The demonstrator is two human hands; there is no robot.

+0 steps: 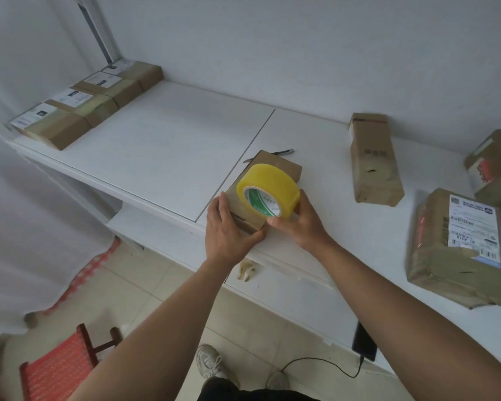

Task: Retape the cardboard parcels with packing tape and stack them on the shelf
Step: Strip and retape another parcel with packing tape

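A small cardboard parcel [284, 166] lies on the white shelf top [162, 140], near its front edge. My left hand [229, 230] grips the parcel's near left corner, thumb on the front face. My right hand [301, 218] holds a yellow roll of packing tape [268, 185] upright on top of the parcel, fingers curled round its right side. Much of the parcel's top is hidden by the roll.
Several taped parcels [90, 102] sit in a row at the far left. Three loose parcels lie on the right: a tall one [373, 157], a labelled one [457, 247], another at the edge [495, 166]. A utility knife [284, 152] lies behind the parcel. A red stool [61, 369] stands below.
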